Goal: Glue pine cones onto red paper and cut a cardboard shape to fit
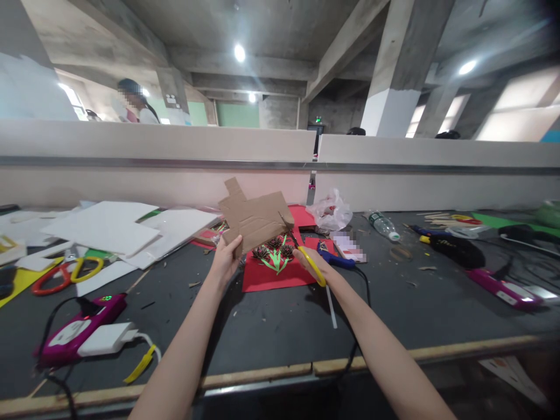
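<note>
My left hand [227, 256] grips the lower left corner of a brown cardboard piece [258, 216], held up and tilted over the table. In my right hand [308, 262] is a pair of scissors [318, 275] with yellow handles. Their dark blades reach the cardboard's right edge, and one blade shows in front of it. Beneath lies a red sheet [262, 280] bearing pine cones [262, 252] and green leaf-shaped strips [276, 261]. Close to my right wrist rests a blue glue gun [341, 261], with a white glue stick [331, 306] nearer to me.
White boards [105, 227] are piled at the left, near another pair of scissors [67, 274]. Purple power strips [83, 326] with cables sit at both sides. A plastic bag [330, 210] and a bottle [382, 226] stand toward the low partition [175, 146]; a person [135, 102] is beyond it.
</note>
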Motion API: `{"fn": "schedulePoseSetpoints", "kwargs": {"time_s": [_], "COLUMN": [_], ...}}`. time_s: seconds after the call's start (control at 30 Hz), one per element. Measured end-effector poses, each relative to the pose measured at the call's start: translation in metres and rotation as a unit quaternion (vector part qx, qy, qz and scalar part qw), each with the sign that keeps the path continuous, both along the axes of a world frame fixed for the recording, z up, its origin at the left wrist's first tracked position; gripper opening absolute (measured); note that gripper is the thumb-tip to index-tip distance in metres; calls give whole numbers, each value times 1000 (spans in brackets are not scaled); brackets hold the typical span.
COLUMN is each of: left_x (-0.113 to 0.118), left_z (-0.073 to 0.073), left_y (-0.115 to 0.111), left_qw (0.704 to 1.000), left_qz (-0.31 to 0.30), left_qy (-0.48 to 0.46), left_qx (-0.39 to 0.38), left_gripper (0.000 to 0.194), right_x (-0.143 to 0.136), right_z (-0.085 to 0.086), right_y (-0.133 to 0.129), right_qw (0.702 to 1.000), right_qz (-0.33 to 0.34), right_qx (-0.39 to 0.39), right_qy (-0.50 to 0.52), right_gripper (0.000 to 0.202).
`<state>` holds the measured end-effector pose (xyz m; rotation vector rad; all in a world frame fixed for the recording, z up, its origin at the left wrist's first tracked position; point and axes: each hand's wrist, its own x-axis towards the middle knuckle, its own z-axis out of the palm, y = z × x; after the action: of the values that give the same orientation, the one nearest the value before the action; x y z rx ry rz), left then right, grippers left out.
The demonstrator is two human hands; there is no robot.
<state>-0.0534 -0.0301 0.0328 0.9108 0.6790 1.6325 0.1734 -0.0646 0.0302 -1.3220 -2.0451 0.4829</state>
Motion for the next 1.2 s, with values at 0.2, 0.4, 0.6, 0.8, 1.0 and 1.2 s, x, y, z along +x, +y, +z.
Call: {"fn": "schedulePoseSetpoints", "kwargs": {"time_s": [0.2,0.4,0.6,0.8,1.0,1.2], "left_x": [-1,-1,-1,-1,-1,-2], "left_z": [0,1,2,2,2,-1], "left_y": [0,0,0,-1,0,2], "left_qw": [1000,1000,1000,1000,1000,1000], "left_qz": [5,2,10,7,5,-1], "left_qy": [4,-5,0,-1,-10,6], "left_qx": [0,-2,-10,-3,1,22], "left_gripper": [40,39,39,40,40,40], "right_x": [1,-1,-6,-9,-9,-8], "right_z": [-4,-9,-8,-6,-6,-10], "right_y": [3,7,4,2,3,7], "right_qw": [1000,1000,999,998,999,999], "right_qz": [-17,-20,-33,-41,-44,-46], "right_qx": [3,14,25,7,4,26], "right_qy": [-6,11,25,40,25,0], "right_gripper": [46,46,45,47,47,46]}}
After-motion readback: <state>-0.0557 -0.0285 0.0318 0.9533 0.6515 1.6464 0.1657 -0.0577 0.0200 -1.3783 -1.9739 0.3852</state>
